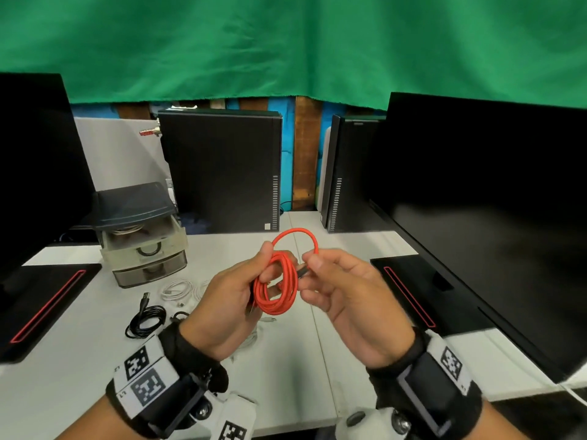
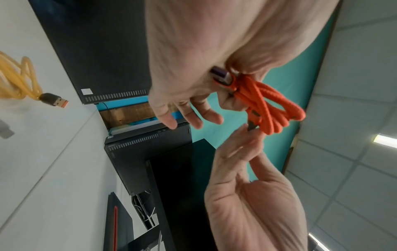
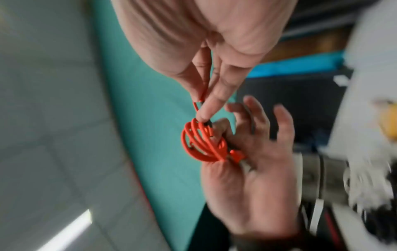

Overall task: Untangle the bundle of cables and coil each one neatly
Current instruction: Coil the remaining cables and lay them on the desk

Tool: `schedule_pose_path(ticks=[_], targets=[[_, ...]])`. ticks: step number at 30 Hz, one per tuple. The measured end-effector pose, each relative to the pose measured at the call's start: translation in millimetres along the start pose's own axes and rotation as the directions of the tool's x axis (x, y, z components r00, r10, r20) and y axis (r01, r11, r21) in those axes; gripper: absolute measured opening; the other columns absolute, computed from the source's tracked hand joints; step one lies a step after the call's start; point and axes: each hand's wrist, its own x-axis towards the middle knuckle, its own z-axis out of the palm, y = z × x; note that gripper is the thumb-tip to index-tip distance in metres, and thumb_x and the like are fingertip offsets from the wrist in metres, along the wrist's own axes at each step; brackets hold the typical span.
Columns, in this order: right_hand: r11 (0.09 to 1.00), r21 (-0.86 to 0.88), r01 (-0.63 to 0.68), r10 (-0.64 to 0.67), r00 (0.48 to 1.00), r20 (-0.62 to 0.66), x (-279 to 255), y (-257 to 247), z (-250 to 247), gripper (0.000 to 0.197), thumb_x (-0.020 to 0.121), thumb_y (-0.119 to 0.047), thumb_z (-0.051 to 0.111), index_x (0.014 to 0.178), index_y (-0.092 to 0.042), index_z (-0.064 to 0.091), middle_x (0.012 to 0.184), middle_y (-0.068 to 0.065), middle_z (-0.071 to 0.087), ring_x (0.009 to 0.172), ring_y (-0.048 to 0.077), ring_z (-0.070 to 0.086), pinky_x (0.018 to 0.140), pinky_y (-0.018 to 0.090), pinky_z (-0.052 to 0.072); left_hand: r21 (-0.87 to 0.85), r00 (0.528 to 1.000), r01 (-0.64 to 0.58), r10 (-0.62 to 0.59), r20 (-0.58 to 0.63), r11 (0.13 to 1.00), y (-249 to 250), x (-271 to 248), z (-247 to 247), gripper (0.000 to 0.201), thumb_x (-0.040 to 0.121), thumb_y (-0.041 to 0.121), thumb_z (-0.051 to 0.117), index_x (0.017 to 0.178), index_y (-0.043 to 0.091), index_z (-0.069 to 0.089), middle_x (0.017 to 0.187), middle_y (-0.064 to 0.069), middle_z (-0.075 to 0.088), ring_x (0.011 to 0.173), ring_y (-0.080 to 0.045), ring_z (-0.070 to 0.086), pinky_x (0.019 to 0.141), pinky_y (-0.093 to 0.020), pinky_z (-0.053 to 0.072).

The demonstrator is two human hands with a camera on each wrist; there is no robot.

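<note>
An orange-red cable (image 1: 276, 284) is wound into a small coil above the white table, with one wider loop (image 1: 297, 233) standing over it. My left hand (image 1: 263, 258) grips the coil, thumb on top and fingers through it. In the left wrist view the coil (image 2: 268, 105) hangs from that hand, and a silver USB plug (image 2: 221, 76) is pinned under the thumb. My right hand (image 1: 309, 265) pinches the cable's dark plug end (image 3: 207, 124) against the coil (image 3: 201, 144). A black cable (image 1: 146, 319) and a white cable (image 1: 178, 289) lie on the table to the left.
A small drawer box (image 1: 143, 236) stands back left. Two black computer towers (image 1: 222, 173) (image 1: 346, 173) line the rear. Dark monitors (image 1: 492, 201) (image 1: 35, 169) flank the table (image 1: 286, 376). A yellow cable (image 2: 19, 79) with a USB plug lies on the tabletop.
</note>
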Motion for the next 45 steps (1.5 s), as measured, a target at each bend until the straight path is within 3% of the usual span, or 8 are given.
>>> schedule_pose_path(ticks=[5,10,17,21,24,34,39,45], targets=[[0.949,0.155,-0.276,0.249,0.953,0.172,-4.9,22.5,4.0,0.009,0.087,-0.019,0.068,0.091,-0.011,0.070,0.094,0.013,0.072,0.088,0.022,0.069,0.078,0.031,0.057,0.325,0.982,-0.176,0.186,-0.001,0.929,-6.8,1.0,3.9,0.050,0.090,0.059,0.051,0.098,0.012,0.069,0.084,-0.009,0.063,0.079,-0.018,0.059,0.075,-0.030,0.047],[0.953,0.151,-0.261,0.223,0.947,0.231,-10.9,17.2,4.0,0.031,0.093,-0.037,0.057,0.089,-0.010,0.071,0.102,0.010,0.068,0.109,0.023,0.062,0.096,0.046,0.049,0.564,0.924,-0.312,0.382,-0.008,0.765,0.9,2.0,4.8,0.041,0.099,0.051,0.043,0.065,0.036,0.061,0.057,0.012,0.049,0.055,-0.004,0.049,0.057,-0.016,0.043],[0.912,-0.410,0.001,0.007,1.000,0.019,-14.8,20.2,10.6,0.012,0.089,-0.012,0.073,0.095,-0.004,0.067,0.083,0.012,0.067,0.067,0.017,0.061,0.055,0.029,0.051,0.654,0.909,-0.352,0.412,0.068,0.670,-4.8,3.1,0.4,0.039,0.092,0.052,0.054,0.065,0.024,0.061,0.055,0.012,0.051,0.054,-0.004,0.046,0.057,-0.016,0.041],[0.789,-0.613,0.044,-0.054,0.999,0.002,-11.4,22.2,5.9,0.040,0.087,-0.013,0.075,0.117,-0.033,0.058,0.076,0.015,0.064,0.062,0.025,0.069,0.054,0.030,0.056,0.742,0.891,-0.351,0.447,0.078,0.572,-12.5,6.8,-5.3,0.052,0.090,0.059,0.054,0.066,0.013,0.059,0.056,0.000,0.045,0.052,-0.007,0.039,0.052,-0.021,0.039],[0.761,-0.649,-0.008,0.018,1.000,0.009,-8.8,20.4,0.3,0.047,0.090,-0.014,0.072,0.126,-0.033,0.050,0.067,0.009,0.066,0.060,0.025,0.071,0.055,0.030,0.056,0.779,0.884,-0.329,0.464,0.055,0.534,-16.3,9.5,-7.0,0.051,0.089,0.057,0.054,0.069,0.011,0.063,0.059,-0.004,0.051,0.053,-0.009,0.042,0.052,-0.018,0.039],[0.803,-0.595,0.048,-0.031,0.999,0.039,-12.2,23.8,5.0,0.045,0.091,-0.011,0.070,0.122,-0.035,0.049,0.068,0.008,0.063,0.059,0.023,0.070,0.055,0.029,0.055,0.739,0.881,-0.243,0.462,-0.103,0.628,-4.7,13.9,-12.0,0.043,0.100,0.035,0.051,0.057,0.029,0.043,0.042,0.018,0.044,0.045,-0.002,0.048,0.048,-0.009,0.036],[0.917,-0.393,0.059,-0.060,0.998,0.010,1.1,23.9,14.4,0.025,0.093,-0.012,0.066,0.116,-0.016,0.057,0.090,0.009,0.076,0.071,0.029,0.073,0.056,0.031,0.058,0.649,0.876,-0.252,0.454,-0.161,0.718,-6.4,19.9,-17.7,0.044,0.099,0.050,0.040,0.061,0.030,0.045,0.053,0.010,0.039,0.049,-0.009,0.040,0.049,-0.024,0.036],[0.946,-0.321,0.046,-0.056,0.998,-0.022,54.2,37.4,45.0,0.008,0.097,-0.007,0.059,0.103,-0.009,0.054,0.084,0.018,0.073,0.065,0.019,0.067,0.051,0.026,0.052,0.509,0.896,-0.117,0.313,-0.317,0.852,-0.1,35.2,-49.8,0.047,0.106,0.045,0.032,0.075,0.013,0.047,0.055,-0.001,0.044,0.046,-0.013,0.043,0.045,-0.027,0.042]])
